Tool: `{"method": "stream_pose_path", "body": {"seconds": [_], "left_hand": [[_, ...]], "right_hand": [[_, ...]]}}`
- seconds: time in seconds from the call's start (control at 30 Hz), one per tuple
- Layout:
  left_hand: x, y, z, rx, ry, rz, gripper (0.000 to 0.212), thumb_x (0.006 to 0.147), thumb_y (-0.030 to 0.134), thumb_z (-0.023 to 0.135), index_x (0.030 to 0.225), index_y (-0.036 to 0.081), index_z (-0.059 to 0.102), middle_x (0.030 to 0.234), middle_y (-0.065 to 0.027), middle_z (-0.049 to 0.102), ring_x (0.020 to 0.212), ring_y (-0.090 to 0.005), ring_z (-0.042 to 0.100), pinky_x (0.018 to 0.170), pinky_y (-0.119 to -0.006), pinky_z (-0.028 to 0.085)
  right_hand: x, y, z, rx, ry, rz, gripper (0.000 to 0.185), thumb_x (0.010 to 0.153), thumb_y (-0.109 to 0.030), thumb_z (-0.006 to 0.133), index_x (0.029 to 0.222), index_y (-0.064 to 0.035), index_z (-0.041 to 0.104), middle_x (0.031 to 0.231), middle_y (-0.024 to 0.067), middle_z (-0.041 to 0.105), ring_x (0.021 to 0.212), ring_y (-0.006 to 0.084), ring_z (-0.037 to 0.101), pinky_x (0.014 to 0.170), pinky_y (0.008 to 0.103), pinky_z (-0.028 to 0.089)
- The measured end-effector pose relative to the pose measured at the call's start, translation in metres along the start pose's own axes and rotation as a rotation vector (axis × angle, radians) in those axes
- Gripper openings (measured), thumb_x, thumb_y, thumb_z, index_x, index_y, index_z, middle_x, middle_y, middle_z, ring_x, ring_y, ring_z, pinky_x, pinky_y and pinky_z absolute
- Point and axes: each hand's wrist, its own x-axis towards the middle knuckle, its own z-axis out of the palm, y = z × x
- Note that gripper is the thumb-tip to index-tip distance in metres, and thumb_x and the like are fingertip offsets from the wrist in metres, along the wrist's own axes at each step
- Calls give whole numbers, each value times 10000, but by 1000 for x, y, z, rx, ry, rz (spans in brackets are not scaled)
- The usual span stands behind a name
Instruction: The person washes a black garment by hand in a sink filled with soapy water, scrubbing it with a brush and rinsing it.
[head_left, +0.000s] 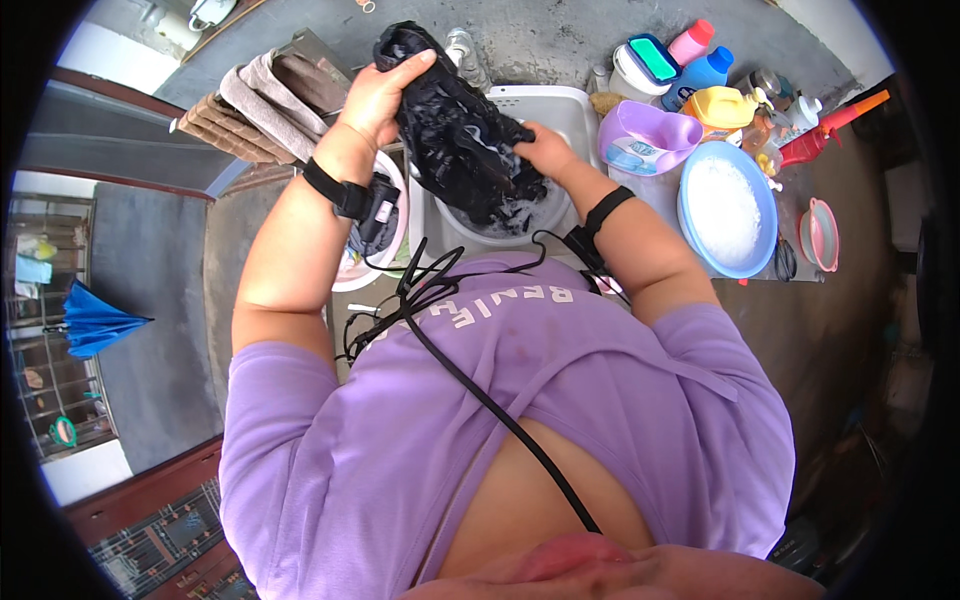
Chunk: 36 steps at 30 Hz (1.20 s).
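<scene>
A wet black garment (465, 142) hangs between my hands, its lower end down in a white round basin (495, 238) of sudsy water. My left hand (386, 94) grips the garment's upper end, thumb on top, raised near the tap (463, 54). Lower and to the right, my right hand (546, 150) pinches the other side of the cloth just above the basin. The basin stands inside a light grey sink (581, 112). Folds of the garment hide much of the basin and what lies in the water.
Left of the sink is a pink-white tub (401, 187) with dark cloth. Towels (274, 97) hang beyond it. On the right stand a purple scoop-shaped container (649, 139), a yellow jug (720, 112), several bottles, a blue basin (727, 210) of white suds and scissors (785, 259). Black cables (442, 281) cross my front.
</scene>
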Motion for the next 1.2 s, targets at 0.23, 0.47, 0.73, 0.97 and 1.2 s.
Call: {"method": "stream_pose_path", "body": {"seconds": [0.23, 0.47, 0.73, 0.97, 1.2], "left_hand": [[23, -18, -86, 988, 218, 274, 348, 711, 148, 716, 1017, -8, 655, 897, -141, 705, 841, -259, 679, 785, -350, 523], [27, -5, -136, 1242, 283, 95, 244, 764, 189, 638, 965, 51, 638, 852, -147, 678, 828, -271, 668, 680, -384, 532], [13, 43, -107, 30, 36, 184, 148, 850, 64, 539, 982, 47, 604, 844, -42, 639, 739, -175, 632, 679, -325, 538], [-8, 66, -88, 1089, -205, 577, 752, 692, 304, 823, 1269, -23, 468, 1092, -135, 642, 1033, -242, 593, 947, -327, 442], [-14, 16, -122, 1745, -391, 445, 548, 654, 159, 687, 1175, 56, 550, 1004, -221, 602, 988, -407, 578, 871, -427, 471]], "right_hand": [[27, -67, -85, -701, 320, -170, 310, 773, -171, 630, 1076, -122, 672, 966, 208, 683, 937, 363, 653, 852, 431, 515], [14, -160, -122, -878, 430, -85, 345, 744, -235, 591, 1042, -98, 699, 939, 190, 693, 941, 355, 657, 844, 410, 519], [2, -234, -139, 121, 450, -259, 254, 734, 62, 481, 917, -27, 634, 732, 67, 615, 621, 184, 565, 554, 303, 452], [-4, -211, -173, 369, 75, -145, 289, 773, -208, 659, 1029, -76, 667, 890, 61, 674, 834, 175, 645, 756, 307, 514], [-43, -165, -102, -1041, -350, -106, 768, 598, -362, 852, 1239, -48, 569, 1046, 215, 660, 1004, 354, 630, 871, 385, 489]]}}
